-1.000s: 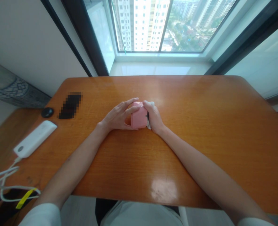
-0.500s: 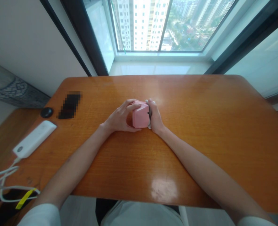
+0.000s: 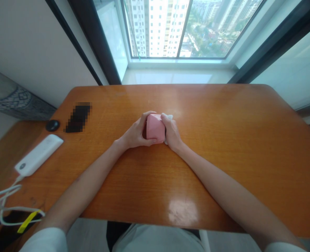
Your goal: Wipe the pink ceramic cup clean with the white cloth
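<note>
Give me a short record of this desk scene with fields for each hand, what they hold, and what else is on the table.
left hand: closed on the left side of the pink box
right hand: closed on the box's right side, with a white scrap beside its fingers
box position: held between both hands, mid-table
table: orange wood, under a window
other items: white power bank with cable, black round object, all at the left
</note>
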### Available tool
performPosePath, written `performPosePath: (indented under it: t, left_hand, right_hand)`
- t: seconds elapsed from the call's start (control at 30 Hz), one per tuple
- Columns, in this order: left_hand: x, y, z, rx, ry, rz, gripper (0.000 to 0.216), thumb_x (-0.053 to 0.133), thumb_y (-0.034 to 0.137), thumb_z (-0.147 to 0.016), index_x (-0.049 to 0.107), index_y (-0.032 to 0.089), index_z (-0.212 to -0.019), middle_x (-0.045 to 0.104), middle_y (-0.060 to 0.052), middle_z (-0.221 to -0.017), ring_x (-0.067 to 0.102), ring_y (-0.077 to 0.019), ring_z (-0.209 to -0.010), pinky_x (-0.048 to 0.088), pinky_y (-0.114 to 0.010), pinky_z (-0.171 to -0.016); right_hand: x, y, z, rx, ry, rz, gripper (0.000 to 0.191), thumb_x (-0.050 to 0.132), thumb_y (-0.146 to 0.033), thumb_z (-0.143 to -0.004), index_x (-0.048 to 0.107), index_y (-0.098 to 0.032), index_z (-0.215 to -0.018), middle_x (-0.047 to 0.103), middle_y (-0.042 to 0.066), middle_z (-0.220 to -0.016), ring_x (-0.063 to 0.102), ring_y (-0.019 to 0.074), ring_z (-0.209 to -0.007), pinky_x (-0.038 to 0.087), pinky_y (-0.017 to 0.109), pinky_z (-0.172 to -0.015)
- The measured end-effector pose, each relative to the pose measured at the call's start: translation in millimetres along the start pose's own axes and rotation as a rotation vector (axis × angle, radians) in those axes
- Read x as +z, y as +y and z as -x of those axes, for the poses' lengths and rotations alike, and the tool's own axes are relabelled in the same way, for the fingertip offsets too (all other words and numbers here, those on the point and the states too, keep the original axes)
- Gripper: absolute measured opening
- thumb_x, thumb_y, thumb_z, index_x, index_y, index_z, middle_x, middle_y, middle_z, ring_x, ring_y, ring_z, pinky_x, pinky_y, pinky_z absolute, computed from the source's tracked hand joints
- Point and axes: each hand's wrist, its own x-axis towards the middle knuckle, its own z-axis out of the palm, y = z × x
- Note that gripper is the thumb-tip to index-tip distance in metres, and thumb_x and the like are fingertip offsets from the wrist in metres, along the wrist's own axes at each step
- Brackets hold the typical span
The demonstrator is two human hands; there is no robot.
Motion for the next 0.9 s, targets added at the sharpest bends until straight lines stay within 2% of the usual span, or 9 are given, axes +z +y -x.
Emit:
performPosePath:
  t: [0.1,0.17,0.23,0.33,0.43,0.5,0.63,0.77,0.9]
  left_hand:
    - [0,-3,0,0.073,0.009,-0.081,0.119,0.096,0.073,-0.080,0.038,0.030,-0.173,0.063,-0.020,-0.160,0.071,-0.0421,-0.135,0.061,-0.059,-0.113]
    - [0,-3,-1,0.185,0.053,-0.134,0.123,0.096,0.074,-0.080,0.034,0.032,-0.178,0.051,-0.022,-0.174,0.058,-0.0473,-0.156,0.054,-0.066,-0.127]
    - [-1,-3,-2,0.300,0.094,-0.184,0.117,0.095,0.071,-0.086,0.034,0.036,-0.179,0.045,-0.021,-0.180,0.050,-0.0466,-0.165,0.050,-0.068,-0.132]
    - [-4,-2,-2,0.393,0.077,-0.289,0.106,0.093,0.069,-0.090,0.040,0.039,-0.177,0.047,-0.019,-0.178,0.056,-0.0433,-0.161,0.056,-0.066,-0.128]
    - [-8,-1,-3,0.411,0.017,-0.387,0.122,0.097,0.080,-0.080,0.038,0.035,-0.177,0.045,-0.023,-0.179,0.055,-0.0463,-0.163,0.057,-0.067,-0.128]
    - [-9,-1,-3,0.397,0.002,-0.441,0.125,0.098,0.080,-0.078,0.036,0.033,-0.177,0.044,-0.024,-0.180,0.053,-0.0464,-0.165,0.056,-0.067,-0.131]
    - [-4,-2,-1,0.376,0.041,-0.503,0.114,0.098,0.070,-0.085,0.038,0.032,-0.174,0.048,-0.023,-0.176,0.058,-0.0436,-0.162,0.059,-0.063,-0.130]
    - [-1,0,0,0.309,0.060,-0.470,0.115,0.099,0.071,-0.081,0.040,0.031,-0.171,0.051,-0.021,-0.172,0.062,-0.0430,-0.156,0.065,-0.061,-0.123]
    - [-2,11,-3,0.253,0.034,-0.423,0.110,0.101,0.067,-0.080,0.044,0.031,-0.167,0.053,-0.020,-0.170,0.063,-0.0421,-0.155,0.064,-0.059,-0.124]
  right_hand:
    - [0,-1,0,0.010,-0.015,-0.012,0.069,0.065,-0.091,-0.094,0.058,-0.025,-0.076,0.049,-0.003,-0.071,0.042,0.0138,-0.066,0.036,0.030,-0.060]
    - [0,-2,0,0.021,-0.018,-0.021,0.068,0.067,-0.090,-0.093,0.057,-0.025,-0.076,0.048,-0.003,-0.070,0.041,0.0136,-0.065,0.036,0.030,-0.059]
    - [1,-3,0,0.029,-0.014,-0.031,0.067,0.067,-0.090,-0.093,0.057,-0.025,-0.076,0.047,-0.003,-0.070,0.040,0.0135,-0.064,0.036,0.030,-0.059]
    - [2,-5,-1,0.034,-0.016,-0.052,0.066,0.066,-0.088,-0.094,0.058,-0.025,-0.077,0.048,-0.003,-0.071,0.041,0.0137,-0.064,0.037,0.030,-0.059]
    - [2,-6,-1,0.038,-0.009,-0.060,0.064,0.067,-0.086,-0.093,0.058,-0.025,-0.077,0.048,-0.003,-0.071,0.041,0.0135,-0.064,0.037,0.031,-0.059]
    - [2,-6,-1,0.044,0.001,-0.054,0.065,0.068,-0.087,-0.092,0.057,-0.025,-0.076,0.049,-0.003,-0.070,0.041,0.0135,-0.064,0.036,0.031,-0.059]
    - [1,-5,-2,0.045,0.010,-0.044,0.066,0.068,-0.088,-0.092,0.057,-0.025,-0.075,0.048,-0.003,-0.069,0.040,0.0136,-0.064,0.036,0.031,-0.059]
    - [2,-5,-3,0.034,0.010,-0.040,0.065,0.066,-0.087,-0.095,0.060,-0.025,-0.076,0.050,-0.003,-0.070,0.041,0.0142,-0.064,0.038,0.031,-0.061]
    - [1,-1,-4,0.041,0.017,-0.016,0.064,0.063,-0.086,-0.098,0.063,-0.024,-0.078,0.052,-0.002,-0.070,0.045,0.0155,-0.067,0.039,0.031,-0.062]
